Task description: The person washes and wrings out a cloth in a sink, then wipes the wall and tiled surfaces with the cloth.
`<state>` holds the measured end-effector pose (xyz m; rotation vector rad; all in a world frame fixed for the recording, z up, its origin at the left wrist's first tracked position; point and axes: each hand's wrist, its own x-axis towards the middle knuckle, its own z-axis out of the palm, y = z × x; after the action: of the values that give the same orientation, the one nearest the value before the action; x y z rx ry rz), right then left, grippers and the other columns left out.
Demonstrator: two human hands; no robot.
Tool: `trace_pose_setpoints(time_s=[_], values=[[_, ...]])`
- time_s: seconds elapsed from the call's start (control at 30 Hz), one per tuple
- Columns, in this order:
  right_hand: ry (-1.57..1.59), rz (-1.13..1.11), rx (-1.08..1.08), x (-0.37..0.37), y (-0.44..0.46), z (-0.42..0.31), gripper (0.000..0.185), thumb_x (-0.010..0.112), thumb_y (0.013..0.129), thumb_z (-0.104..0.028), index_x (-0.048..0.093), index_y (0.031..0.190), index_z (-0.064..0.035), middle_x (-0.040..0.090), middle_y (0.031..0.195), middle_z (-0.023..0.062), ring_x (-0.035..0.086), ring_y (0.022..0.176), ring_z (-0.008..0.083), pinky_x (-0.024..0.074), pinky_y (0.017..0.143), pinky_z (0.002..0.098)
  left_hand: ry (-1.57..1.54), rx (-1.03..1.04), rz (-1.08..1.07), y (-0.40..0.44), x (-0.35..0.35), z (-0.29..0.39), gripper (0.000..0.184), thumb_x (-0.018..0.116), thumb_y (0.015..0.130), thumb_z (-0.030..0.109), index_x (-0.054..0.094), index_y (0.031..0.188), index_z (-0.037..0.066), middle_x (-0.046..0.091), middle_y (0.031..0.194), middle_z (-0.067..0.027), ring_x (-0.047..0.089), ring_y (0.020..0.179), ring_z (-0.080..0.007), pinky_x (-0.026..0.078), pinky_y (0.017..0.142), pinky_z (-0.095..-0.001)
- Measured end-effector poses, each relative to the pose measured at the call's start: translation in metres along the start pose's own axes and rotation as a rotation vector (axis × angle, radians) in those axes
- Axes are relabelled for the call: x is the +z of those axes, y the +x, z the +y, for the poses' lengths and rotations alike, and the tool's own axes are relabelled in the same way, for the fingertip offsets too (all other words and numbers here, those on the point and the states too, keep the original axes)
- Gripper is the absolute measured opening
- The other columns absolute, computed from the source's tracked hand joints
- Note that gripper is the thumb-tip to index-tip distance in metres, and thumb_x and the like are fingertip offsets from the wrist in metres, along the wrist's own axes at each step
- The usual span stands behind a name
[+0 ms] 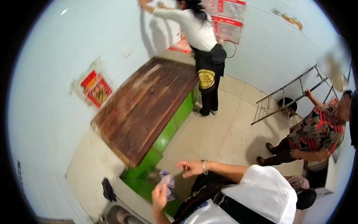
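My left hand (159, 195) is closed on a crumpled purple-and-white piece (169, 183), soft like cloth or thin wrapping. Its exact kind does not show. Just above and to the right of that piece, my right hand (191, 169) hangs in the air, a bracelet on its wrist. Its fingers are apart with nothing visible in them. Both hands are in front of my body, over green tiles (151, 162) below the near end of a brown wooden board (145, 112).
A person (203, 33) in a white top reaches toward the wall beyond the board. To the right, another person (317, 128) in a patterned shirt grips a metal ladder (287, 98). At bottom left are a metal basin (119, 214) and a dark object (108, 189) on a pale ledge.
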<state>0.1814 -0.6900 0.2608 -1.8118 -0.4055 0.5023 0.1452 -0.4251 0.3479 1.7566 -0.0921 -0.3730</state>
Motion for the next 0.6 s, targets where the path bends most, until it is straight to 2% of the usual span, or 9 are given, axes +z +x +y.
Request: trace_pose_setpoints(time_s=[0.1, 0.17, 0.2, 0.27, 0.33, 0.4, 0.5, 0.57, 0.6], values=[[-0.118, 0.077, -0.067, -0.062, -0.037, -0.018, 0.085, 0.077, 0.075, -0.036, 0.032, 0.142, -0.0102, 0.045, 0.123, 0.0164, 0.050, 0.110, 0.0281, 0.0429, 0.095, 0.0380, 0.117, 0.285, -0.213, 0.074, 0.072, 0.047, 0.031, 0.052, 0.095, 0.020, 0.058, 0.113, -0.005, 0.063, 0.096, -0.0086, 0.057, 0.088, -0.0150, 0.046, 0.079, -0.0290], [-0.212, 0.177, -0.197, -0.106, -0.057, -0.006, 0.071, 0.075, 0.078, -0.034, 0.043, 0.133, -0.0047, 0.046, 0.124, 0.0138, 0.050, 0.110, 0.0249, 0.0420, 0.095, 0.0354, 0.124, 0.427, -0.259, 0.120, 0.120, 0.058, 0.033, 0.051, 0.096, 0.020, 0.055, 0.117, -0.005, 0.062, 0.100, -0.0065, 0.056, 0.090, -0.0140, 0.044, 0.081, -0.0285], [-0.216, 0.205, -0.207, -0.124, -0.070, -0.001, 0.071, 0.075, 0.078, -0.034, 0.043, 0.133, -0.0047, 0.046, 0.124, 0.0138, 0.050, 0.110, 0.0249, 0.0420, 0.095, 0.0354, 0.039, 0.306, -0.377, 0.136, 0.140, 0.073, 0.034, 0.051, 0.096, 0.020, 0.054, 0.119, -0.005, 0.062, 0.101, -0.0062, 0.055, 0.092, -0.0140, 0.043, 0.083, -0.0289], [0.465, 0.217, 0.017, -0.174, -0.095, 0.004, 0.050, 0.071, 0.083, -0.031, 0.053, 0.122, -0.0054, 0.052, 0.117, 0.0096, 0.051, 0.107, 0.0204, 0.0422, 0.093, 0.0326, -0.138, 0.092, -0.516, 0.173, 0.188, 0.101, 0.035, 0.051, 0.097, 0.023, 0.055, 0.119, -0.004, 0.061, 0.099, -0.0041, 0.053, 0.092, -0.0134, 0.042, 0.084, -0.0287], [0.376, 0.517, 0.046, -0.211, -0.125, 0.026, 0.037, 0.069, 0.085, -0.027, 0.056, 0.113, -0.0071, 0.057, 0.102, 0.0046, 0.052, 0.100, 0.0173, 0.0423, 0.091, 0.0301, -0.255, -0.092, -0.512, 0.204, 0.238, 0.128, 0.033, 0.050, 0.097, 0.024, 0.057, 0.115, -0.003, 0.060, 0.096, -0.0026, 0.051, 0.088, -0.0125, 0.042, 0.081, -0.0281], [0.122, 0.782, -0.083, -0.253, -0.165, 0.011, 0.032, 0.069, 0.084, -0.025, 0.056, 0.108, -0.0080, 0.057, 0.094, 0.0031, 0.055, 0.091, 0.0166, 0.0452, 0.085, 0.0312, -0.113, 0.079, -0.623, 0.237, 0.282, 0.148, 0.031, 0.050, 0.098, 0.026, 0.058, 0.100, -0.003, 0.057, 0.086, -0.0041, 0.048, 0.080, -0.0121, 0.042, 0.074, -0.0296], [0.482, 0.869, 0.145, -0.312, -0.233, 0.012, 0.030, 0.067, 0.082, -0.022, 0.055, 0.104, -0.0060, 0.057, 0.093, 0.0060, 0.056, 0.086, 0.0188, 0.0474, 0.079, 0.0332, 0.196, 0.165, -0.653, 0.285, 0.363, 0.157, 0.029, 0.049, 0.098, 0.024, 0.055, 0.096, -0.004, 0.052, 0.075, -0.0086, 0.043, 0.072, -0.0106, 0.039, 0.064, -0.0314], [-0.126, 1.109, 0.250, -0.347, -0.266, 0.010, 0.025, 0.066, 0.080, -0.011, 0.053, 0.101, -0.0041, 0.055, 0.092, 0.0023, 0.053, 0.081, 0.0108, 0.0458, 0.067, 0.0281, 0.194, 0.173, -0.833, 0.312, 0.413, 0.184, 0.025, 0.051, 0.097, 0.022, 0.057, 0.099, -0.002, 0.055, 0.079, -0.0076, 0.049, 0.074, -0.0120, 0.042, 0.067, -0.0286], [-0.115, 1.123, 0.269, -0.365, -0.279, 0.002, 0.025, 0.066, 0.080, -0.011, 0.053, 0.101, -0.0041, 0.055, 0.092, 0.0023, 0.053, 0.081, 0.0108, 0.0458, 0.067, 0.0281, 0.198, 0.163, -0.857, 0.320, 0.434, 0.200, 0.025, 0.051, 0.097, 0.022, 0.057, 0.099, -0.002, 0.055, 0.079, -0.0076, 0.049, 0.074, -0.0120, 0.042, 0.067, -0.0286]])
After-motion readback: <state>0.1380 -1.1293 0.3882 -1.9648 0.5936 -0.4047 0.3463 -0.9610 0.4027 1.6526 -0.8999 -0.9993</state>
